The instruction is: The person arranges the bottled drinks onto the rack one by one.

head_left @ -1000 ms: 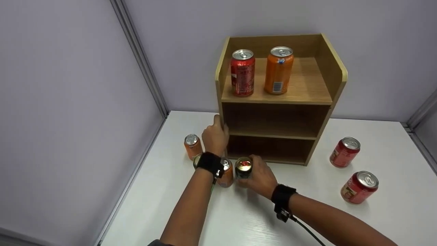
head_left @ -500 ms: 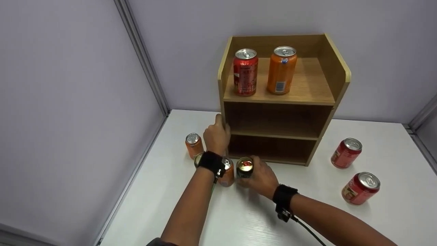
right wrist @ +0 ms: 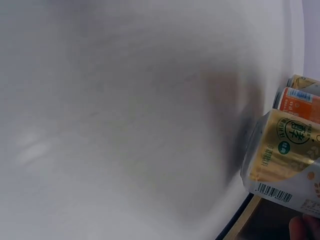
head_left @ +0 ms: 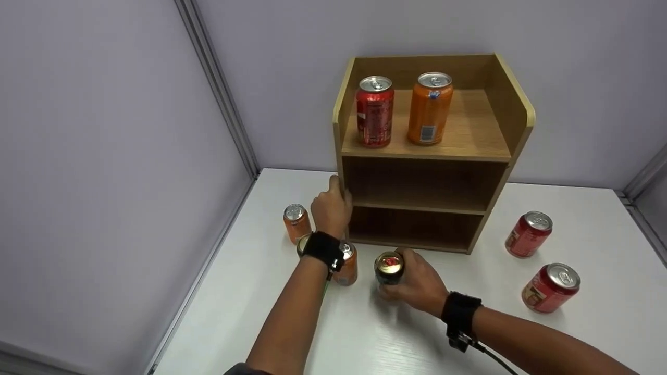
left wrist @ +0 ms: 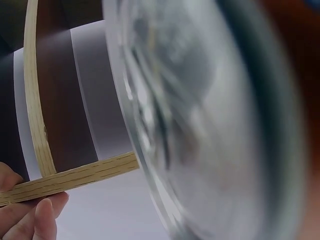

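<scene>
My left hand grips the left side panel of a small wooden shelf. In the left wrist view, fingers and thumb lie on either side of the panel's edge. My right hand holds an upright drink can with a gold lid, in front of the shelf. Gold and white with a barcode, that can shows large in the right wrist view. Below my left wrist stands an orange can, partly covered by the wristband. Another gold-lidded can is mostly hidden behind that wrist.
On the shelf's top board stand a red can and a taller-looking orange can. A further orange can is at the left. Two red cans, one farther back and one nearer, stand on the white table at the right.
My right hand has moved right and nearer to me with the gold-lidded can, widening its gap from the orange can. My left hand keeps its grip on the shelf panel.
</scene>
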The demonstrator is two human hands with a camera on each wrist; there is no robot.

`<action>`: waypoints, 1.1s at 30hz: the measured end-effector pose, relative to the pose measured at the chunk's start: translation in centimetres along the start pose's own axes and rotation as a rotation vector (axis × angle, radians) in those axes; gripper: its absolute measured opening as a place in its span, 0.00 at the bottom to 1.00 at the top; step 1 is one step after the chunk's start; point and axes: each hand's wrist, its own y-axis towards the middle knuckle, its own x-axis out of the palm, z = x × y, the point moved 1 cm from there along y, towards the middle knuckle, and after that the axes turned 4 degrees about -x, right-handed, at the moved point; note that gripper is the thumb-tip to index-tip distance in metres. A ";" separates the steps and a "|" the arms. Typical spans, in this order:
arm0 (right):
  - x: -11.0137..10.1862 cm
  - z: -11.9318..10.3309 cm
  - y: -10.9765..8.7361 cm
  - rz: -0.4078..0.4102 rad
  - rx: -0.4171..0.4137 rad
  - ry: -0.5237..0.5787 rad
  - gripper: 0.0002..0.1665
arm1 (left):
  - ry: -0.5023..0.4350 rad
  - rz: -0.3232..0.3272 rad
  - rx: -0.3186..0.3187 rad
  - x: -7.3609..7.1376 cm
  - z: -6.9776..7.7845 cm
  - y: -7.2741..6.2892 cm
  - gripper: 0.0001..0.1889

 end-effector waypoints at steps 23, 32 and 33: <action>-10.6 -8.8 -0.8 -0.011 -0.282 -0.044 0.50 | -0.010 0.005 0.006 -0.2 -0.1 0.3 0.14; -15.9 -11.0 1.6 0.087 -0.370 -0.060 0.51 | -0.013 -0.009 0.000 0.1 -0.1 0.0 0.15; -16.6 -11.2 1.8 0.105 -0.380 -0.058 0.51 | -0.012 -0.015 -0.004 0.1 -0.1 0.0 0.15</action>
